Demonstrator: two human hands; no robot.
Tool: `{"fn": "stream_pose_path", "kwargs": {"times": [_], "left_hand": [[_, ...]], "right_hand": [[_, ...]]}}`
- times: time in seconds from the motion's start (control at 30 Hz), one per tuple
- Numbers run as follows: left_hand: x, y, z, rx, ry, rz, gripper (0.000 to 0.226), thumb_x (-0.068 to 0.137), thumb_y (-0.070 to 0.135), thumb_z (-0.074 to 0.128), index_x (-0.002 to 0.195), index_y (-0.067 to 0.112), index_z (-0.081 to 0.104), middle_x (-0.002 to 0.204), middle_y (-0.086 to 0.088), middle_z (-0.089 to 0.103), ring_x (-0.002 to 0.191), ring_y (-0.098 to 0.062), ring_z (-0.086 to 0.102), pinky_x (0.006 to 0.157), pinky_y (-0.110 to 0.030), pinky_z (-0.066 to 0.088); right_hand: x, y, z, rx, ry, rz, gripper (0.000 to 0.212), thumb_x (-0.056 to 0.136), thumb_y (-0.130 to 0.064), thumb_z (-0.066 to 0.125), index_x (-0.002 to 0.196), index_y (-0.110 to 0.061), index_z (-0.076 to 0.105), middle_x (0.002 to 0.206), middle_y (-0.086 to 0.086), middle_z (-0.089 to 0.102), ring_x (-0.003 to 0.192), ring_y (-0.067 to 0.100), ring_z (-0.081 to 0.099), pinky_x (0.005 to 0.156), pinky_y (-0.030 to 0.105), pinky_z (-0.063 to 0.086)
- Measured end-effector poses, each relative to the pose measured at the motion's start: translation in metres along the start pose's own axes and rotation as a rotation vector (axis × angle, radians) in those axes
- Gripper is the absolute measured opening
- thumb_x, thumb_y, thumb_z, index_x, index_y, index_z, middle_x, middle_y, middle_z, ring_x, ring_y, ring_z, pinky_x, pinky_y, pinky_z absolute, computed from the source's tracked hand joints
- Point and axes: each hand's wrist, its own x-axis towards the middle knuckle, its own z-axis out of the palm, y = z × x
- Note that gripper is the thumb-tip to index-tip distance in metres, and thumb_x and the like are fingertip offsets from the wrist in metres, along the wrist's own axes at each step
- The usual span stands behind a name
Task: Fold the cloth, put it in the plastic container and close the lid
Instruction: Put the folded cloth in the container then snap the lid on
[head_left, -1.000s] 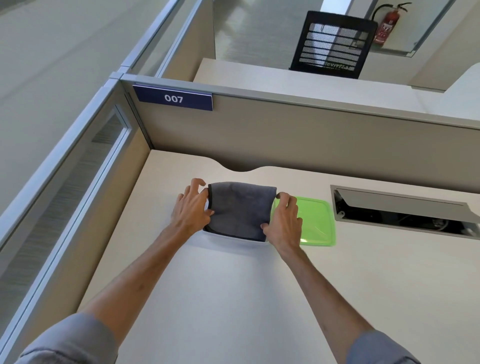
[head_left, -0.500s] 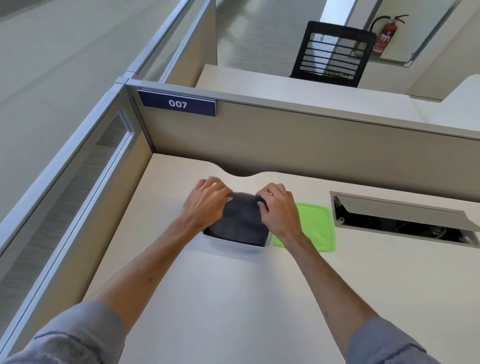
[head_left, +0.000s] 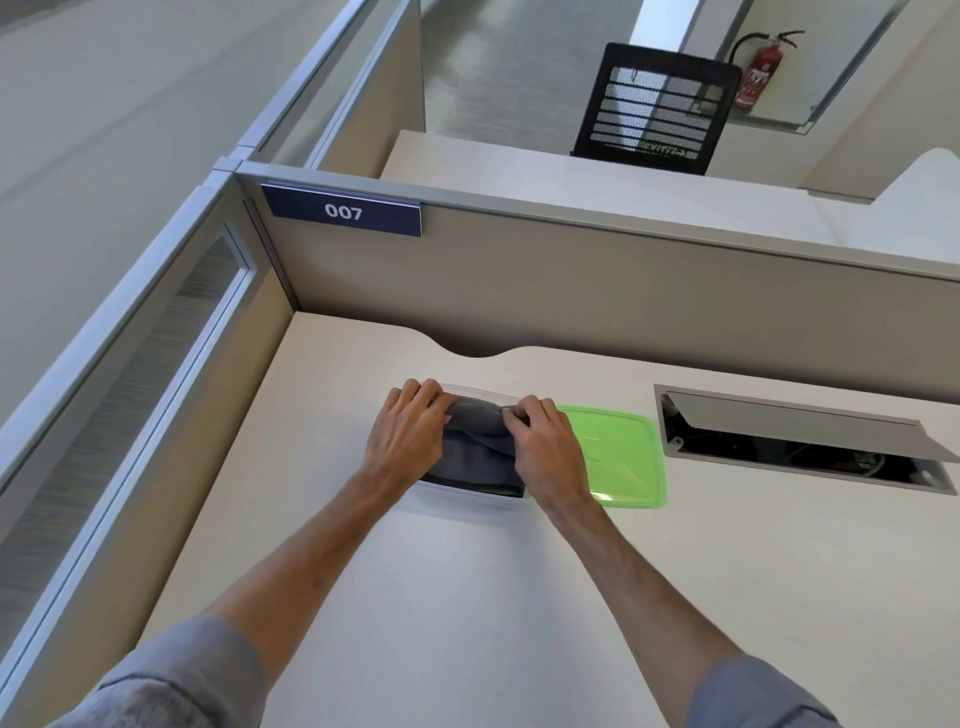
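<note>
A folded dark grey cloth (head_left: 475, 457) lies bunched inside a clear plastic container (head_left: 467, 497) on the white desk. My left hand (head_left: 408, 434) rests on the cloth's left side, fingers curled over its far edge. My right hand (head_left: 545, 449) covers the right side, fingertips pinching the cloth's top fold. Both hands press the cloth down into the container, whose near rim and far rim show. The green lid (head_left: 621, 457) lies flat on the desk just right of the container, partly behind my right hand.
An open cable hatch (head_left: 800, 439) with a raised grey flap sits in the desk to the right. Beige partition walls (head_left: 571, 291) close off the far and left sides, with a "007" sign (head_left: 343, 212). A black mesh chair stands beyond.
A second ago the cloth was held flat by its side edges over the container. Both hands have since moved inward and onto it, pushing it down into the container.
</note>
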Motion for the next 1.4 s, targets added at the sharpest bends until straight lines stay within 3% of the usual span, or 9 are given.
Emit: {"fn": "stream_pose_path", "kwargs": {"times": [0.2, 0.33, 0.43, 0.57, 0.77, 0.9, 1.1, 1.27, 1.4], "left_hand": [[-0.003, 0.004, -0.006, -0.042, 0.002, -0.018, 0.026, 0.101, 0.025, 0.059, 0.120, 0.017, 0.074, 0.119, -0.001, 0.069, 0.101, -0.026, 0.060, 0.088, -0.040, 0.049], [-0.007, 0.009, -0.017, -0.100, 0.066, -0.078, 0.031, 0.101, 0.024, 0.064, 0.130, 0.017, 0.073, 0.126, 0.000, 0.068, 0.105, -0.027, 0.060, 0.089, -0.041, 0.048], [-0.012, 0.019, -0.021, -0.138, 0.089, -0.098, 0.032, 0.100, 0.023, 0.067, 0.131, 0.020, 0.072, 0.130, 0.000, 0.067, 0.111, -0.027, 0.060, 0.093, -0.038, 0.046], [-0.025, 0.042, -0.021, -0.204, 0.069, -0.085, 0.035, 0.099, 0.022, 0.064, 0.134, 0.021, 0.069, 0.136, 0.001, 0.064, 0.120, -0.028, 0.061, 0.097, -0.041, 0.050], [-0.057, 0.086, -0.016, -0.290, 0.059, 0.009, 0.042, 0.098, 0.016, 0.069, 0.140, 0.020, 0.069, 0.136, 0.002, 0.066, 0.122, -0.024, 0.062, 0.098, -0.039, 0.050], [-0.072, 0.104, -0.016, -0.315, -0.034, 0.103, 0.051, 0.095, 0.013, 0.067, 0.145, 0.023, 0.063, 0.141, 0.004, 0.062, 0.125, -0.025, 0.062, 0.101, -0.038, 0.049], [-0.071, 0.119, -0.025, -0.398, -0.157, 0.170, 0.065, 0.098, 0.014, 0.062, 0.160, 0.032, 0.049, 0.153, 0.011, 0.053, 0.138, -0.016, 0.051, 0.110, -0.032, 0.044], [-0.062, 0.139, -0.030, -0.544, -0.259, 0.112, 0.068, 0.107, 0.022, 0.065, 0.165, 0.041, 0.037, 0.165, 0.016, 0.042, 0.151, -0.010, 0.040, 0.119, -0.026, 0.032], [-0.056, 0.146, -0.042, -0.890, -0.309, -0.091, 0.056, 0.107, 0.039, 0.069, 0.158, 0.048, 0.046, 0.156, 0.020, 0.058, 0.141, -0.006, 0.056, 0.118, -0.033, 0.050]], "right_hand": [[-0.001, -0.002, -0.012, 0.069, 0.035, -0.016, 0.037, 0.092, -0.005, 0.066, 0.127, -0.013, 0.075, 0.114, 0.003, 0.064, 0.107, 0.030, 0.057, 0.092, 0.042, 0.050], [-0.029, 0.013, -0.025, 0.197, 0.203, 0.220, 0.043, 0.092, 0.000, 0.066, 0.131, -0.015, 0.076, 0.115, 0.002, 0.066, 0.106, 0.026, 0.057, 0.091, 0.042, 0.046], [-0.067, 0.039, -0.015, 0.138, 0.106, 0.336, 0.050, 0.082, 0.006, 0.069, 0.125, -0.016, 0.079, 0.114, 0.001, 0.067, 0.106, 0.029, 0.062, 0.092, 0.045, 0.047], [-0.112, 0.062, 0.001, -0.008, -0.041, 0.252, 0.047, 0.077, -0.001, 0.076, 0.121, -0.019, 0.077, 0.117, 0.000, 0.069, 0.109, 0.030, 0.065, 0.091, 0.047, 0.048], [-0.125, 0.068, 0.005, -0.064, -0.058, 0.216, 0.022, 0.088, -0.014, 0.078, 0.107, -0.021, 0.072, 0.106, 0.000, 0.068, 0.100, 0.031, 0.065, 0.082, 0.046, 0.048], [-0.126, 0.070, 0.002, -0.109, -0.065, 0.170, 0.028, 0.083, -0.007, 0.083, 0.103, -0.022, 0.071, 0.098, -0.002, 0.067, 0.094, 0.030, 0.065, 0.077, 0.045, 0.046], [-0.141, 0.060, -0.048, -0.065, 0.021, 0.094, 0.047, 0.082, 0.002, 0.073, 0.121, -0.024, 0.075, 0.104, -0.001, 0.064, 0.095, 0.028, 0.064, 0.079, 0.044, 0.042], [-0.155, 0.051, -0.099, -0.019, 0.131, 0.090, 0.046, 0.086, 0.005, 0.066, 0.125, -0.019, 0.075, 0.107, 0.001, 0.060, 0.091, 0.027, 0.064, 0.077, 0.043, 0.043], [-0.142, 0.040, -0.132, -0.009, 0.161, 0.002, 0.053, 0.087, 0.002, 0.059, 0.133, -0.020, 0.073, 0.113, -0.001, 0.061, 0.096, 0.025, 0.065, 0.078, 0.042, 0.041]]}}
